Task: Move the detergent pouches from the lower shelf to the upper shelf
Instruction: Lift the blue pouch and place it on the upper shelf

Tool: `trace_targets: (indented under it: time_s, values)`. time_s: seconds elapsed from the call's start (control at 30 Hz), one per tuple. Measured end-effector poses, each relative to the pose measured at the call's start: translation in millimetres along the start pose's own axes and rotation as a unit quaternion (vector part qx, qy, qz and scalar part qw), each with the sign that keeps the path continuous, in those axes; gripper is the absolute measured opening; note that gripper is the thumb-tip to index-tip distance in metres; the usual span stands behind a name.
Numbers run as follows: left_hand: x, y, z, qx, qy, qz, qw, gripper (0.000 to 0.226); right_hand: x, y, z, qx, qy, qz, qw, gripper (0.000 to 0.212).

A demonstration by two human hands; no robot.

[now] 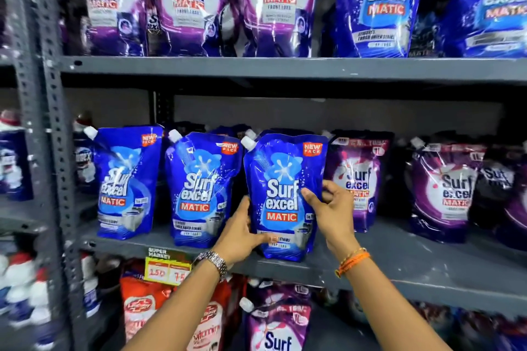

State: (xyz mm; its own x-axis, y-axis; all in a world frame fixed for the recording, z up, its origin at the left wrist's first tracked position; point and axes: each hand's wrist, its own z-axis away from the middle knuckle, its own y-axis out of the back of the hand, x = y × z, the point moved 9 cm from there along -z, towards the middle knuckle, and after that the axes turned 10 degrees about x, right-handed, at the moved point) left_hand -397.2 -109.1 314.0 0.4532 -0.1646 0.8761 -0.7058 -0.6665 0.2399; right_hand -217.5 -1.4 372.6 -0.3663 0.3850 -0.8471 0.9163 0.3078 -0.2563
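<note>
head view: looking forward and slightly down at grey metal store shelving.
held pouch: a blue surf excel matic top load pouch stands upright at centre frame on the lower shelf, close to its front edge; white spout cap at its upper left corner, a red "new pack" badge at its upper right.
left hand: grip clamped on the pouch's lower left edge, thumb across the front near the bottom print, fingers hidden behind; a metal wristwatch on the wrist.
right hand: grip clamped on the pouch's right edge at mid height, thumb on the front beside the "surf" lettering, fingers curled round the side; orange thread bracelets on the wrist.
same shelf, left of centre: two more blue pouches stand upright, just beside each other.
same shelf, right of centre: purple surf excel pouches, the nearest just behind the right hand, others toward the right edge.
upper shelf: across the top of the frame, carrying purple front load pouches at upper left and centre, and blue matic pouches at upper right.
price tag: yellow, handwritten numbers, hanging from the lower shelf's front edge at lower left of centre.
below: red lifebuoy refill packs and another purple pouch at the bottom of the frame.
</note>
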Motion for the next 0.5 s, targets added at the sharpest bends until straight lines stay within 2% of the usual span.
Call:
trace_targets:
  time_s: [0.1,0.23,0.33,0.43,0.5]
  values:
    - [-3.6,-3.7,-3.2,-0.025,0.003,-0.013,1.000,0.087,1.4,0.8,-0.6,-0.003,0.000,0.006,1.000,0.016]
    - [-12.8,-3.4,-6.0,-0.044,0.025,-0.020,0.999,0.092,5.0,0.8,0.1,-0.011,0.004,0.003,1.000,0.018]
    - [-6.3,-3.1,-2.2,-0.050,0.020,-0.059,0.997,0.086,5.9,1.2,1.9,-0.018,-0.002,0.011,1.000,0.027]
    - [5.6,8.6,11.1,0.002,-0.005,-0.091,0.996,0.099,5.9,10.8,7.8,-0.018,-0.019,0.031,0.999,0.050]
    - [16.0,28.0,31.8,0.096,-0.035,-0.083,0.991,0.095,1.9,28.2,19.4,0.003,0.007,0.064,0.998,0.053]
